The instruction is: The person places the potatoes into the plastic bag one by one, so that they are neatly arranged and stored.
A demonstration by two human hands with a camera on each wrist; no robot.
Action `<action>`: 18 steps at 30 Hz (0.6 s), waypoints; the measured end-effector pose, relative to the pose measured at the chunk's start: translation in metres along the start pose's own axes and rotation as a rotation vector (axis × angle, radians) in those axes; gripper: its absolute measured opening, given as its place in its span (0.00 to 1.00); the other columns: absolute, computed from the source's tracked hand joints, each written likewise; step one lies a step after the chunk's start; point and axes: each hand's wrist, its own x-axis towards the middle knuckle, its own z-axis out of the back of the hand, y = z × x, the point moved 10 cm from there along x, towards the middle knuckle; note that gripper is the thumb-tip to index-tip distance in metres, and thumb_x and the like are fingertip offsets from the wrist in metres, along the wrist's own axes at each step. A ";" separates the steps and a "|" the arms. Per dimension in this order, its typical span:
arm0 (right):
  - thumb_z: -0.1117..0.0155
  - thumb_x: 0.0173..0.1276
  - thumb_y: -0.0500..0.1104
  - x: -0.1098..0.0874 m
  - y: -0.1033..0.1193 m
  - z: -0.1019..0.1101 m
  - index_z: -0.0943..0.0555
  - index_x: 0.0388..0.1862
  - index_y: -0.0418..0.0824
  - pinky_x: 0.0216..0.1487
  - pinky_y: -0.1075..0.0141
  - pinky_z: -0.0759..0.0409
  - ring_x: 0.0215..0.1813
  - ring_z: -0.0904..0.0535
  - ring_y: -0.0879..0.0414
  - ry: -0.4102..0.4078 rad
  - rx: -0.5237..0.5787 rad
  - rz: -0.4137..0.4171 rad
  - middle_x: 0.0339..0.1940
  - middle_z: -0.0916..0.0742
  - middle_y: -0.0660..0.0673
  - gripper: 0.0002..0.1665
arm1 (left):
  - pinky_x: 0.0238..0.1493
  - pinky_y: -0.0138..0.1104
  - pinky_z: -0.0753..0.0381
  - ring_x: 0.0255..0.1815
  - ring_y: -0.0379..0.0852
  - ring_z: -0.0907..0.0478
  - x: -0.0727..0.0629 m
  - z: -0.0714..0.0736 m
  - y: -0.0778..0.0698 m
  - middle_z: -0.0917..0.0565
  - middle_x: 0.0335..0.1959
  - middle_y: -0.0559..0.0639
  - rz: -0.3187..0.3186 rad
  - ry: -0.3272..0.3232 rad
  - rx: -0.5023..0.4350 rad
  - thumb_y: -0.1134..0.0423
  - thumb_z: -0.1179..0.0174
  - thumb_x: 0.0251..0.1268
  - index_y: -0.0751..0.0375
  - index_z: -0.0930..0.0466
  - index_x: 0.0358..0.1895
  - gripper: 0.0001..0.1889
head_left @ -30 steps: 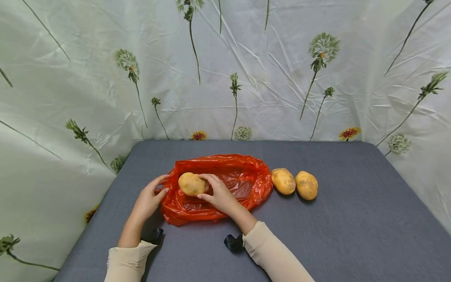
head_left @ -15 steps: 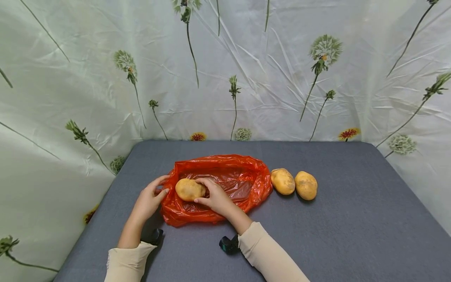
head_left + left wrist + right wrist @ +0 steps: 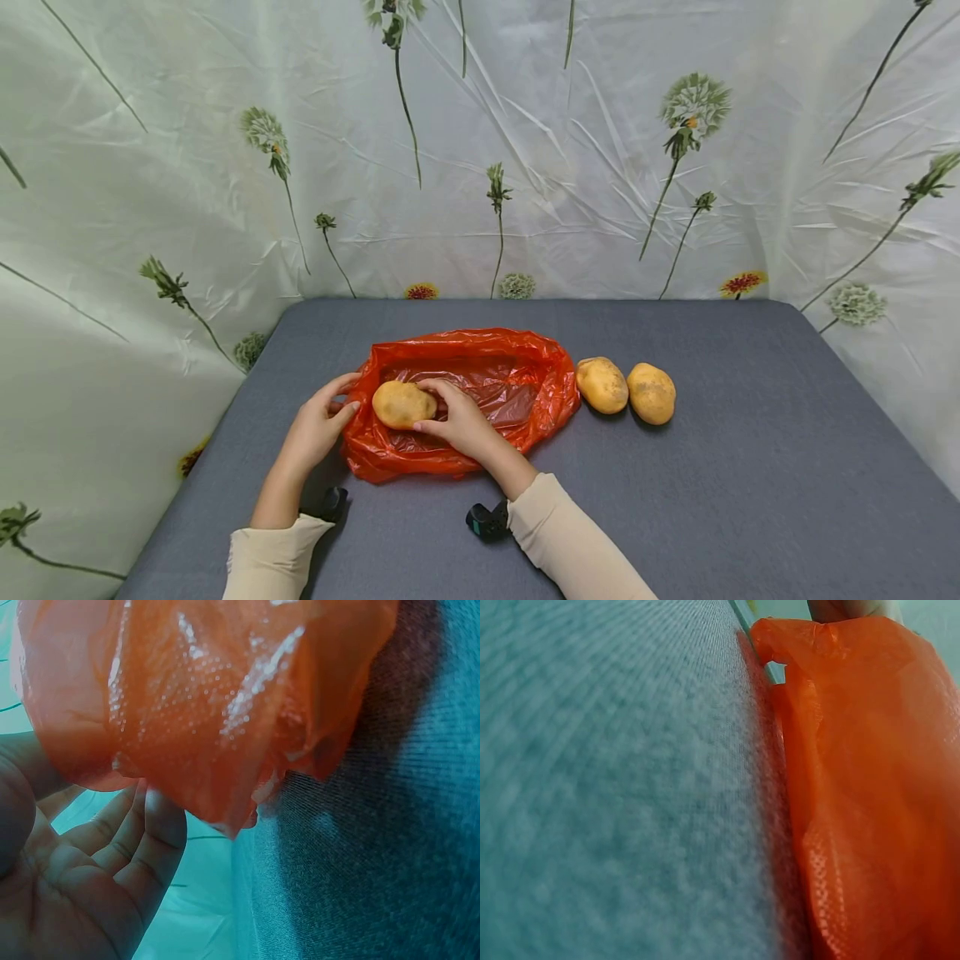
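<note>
A red plastic bag (image 3: 551, 408) lies spread on the grey surface with its mouth facing up. My left hand (image 3: 315, 425) holds the bag's left rim between thumb and fingers. Seen from the left wrist, the fingers (image 3: 154, 832) reach up to the shiny film of the bag. Inside the bag's left part is a yellow potato (image 3: 403, 405), which my right hand (image 3: 461, 423) grips from its right side with thumb and fingertips. The right wrist view is mostly filled by the bag's outer wall (image 3: 877, 787), and the potato is hidden there.
Two more potatoes, a left one (image 3: 602, 385) and a right one (image 3: 652, 393), sit side by side just right of the bag. A pale cloth (image 3: 480, 208) with a flower print hangs behind and beside the grey padded surface (image 3: 750, 467).
My right hand has lowered the potato into the bag, slightly left and toward me, and then held nearly still over the last half second. The left hand has stayed at the rim.
</note>
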 end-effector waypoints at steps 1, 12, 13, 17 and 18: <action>0.32 0.53 0.34 0.000 0.002 0.000 0.32 0.57 0.35 0.50 0.62 0.28 0.53 0.27 0.51 0.001 0.026 0.002 0.54 0.25 0.41 0.32 | 0.28 0.36 0.27 0.36 0.54 0.24 0.000 0.000 0.000 0.27 0.49 0.65 0.000 -0.001 -0.004 0.70 0.46 0.62 0.61 0.34 0.60 0.22; 0.34 0.55 0.34 -0.004 0.017 0.015 0.32 0.57 0.30 0.52 0.54 0.31 0.57 0.31 0.44 -0.043 0.091 0.040 0.55 0.26 0.37 0.31 | 0.29 0.37 0.26 0.36 0.52 0.24 0.001 0.001 0.004 0.27 0.50 0.64 0.011 0.010 -0.009 0.69 0.45 0.62 0.60 0.34 0.61 0.22; 0.33 0.55 0.35 -0.003 0.011 0.015 0.32 0.57 0.32 0.52 0.55 0.30 0.57 0.31 0.46 -0.048 0.080 0.042 0.55 0.25 0.39 0.31 | 0.28 0.37 0.26 0.36 0.52 0.24 0.001 0.001 0.004 0.27 0.50 0.64 0.012 0.010 -0.007 0.69 0.46 0.62 0.60 0.34 0.61 0.22; 0.33 0.55 0.39 -0.005 0.013 0.022 0.30 0.57 0.36 0.55 0.58 0.33 0.59 0.32 0.52 -0.082 0.004 0.044 0.55 0.24 0.44 0.31 | 0.28 0.37 0.27 0.36 0.53 0.24 0.000 0.001 0.004 0.27 0.50 0.64 0.012 0.010 -0.002 0.69 0.46 0.62 0.60 0.34 0.61 0.22; 0.33 0.55 0.39 -0.006 0.015 0.025 0.30 0.57 0.36 0.56 0.57 0.34 0.59 0.32 0.52 -0.089 -0.005 0.048 0.55 0.24 0.44 0.30 | 0.28 0.37 0.27 0.36 0.53 0.24 0.000 0.001 0.004 0.27 0.50 0.64 0.011 0.010 -0.001 0.69 0.46 0.62 0.60 0.34 0.61 0.22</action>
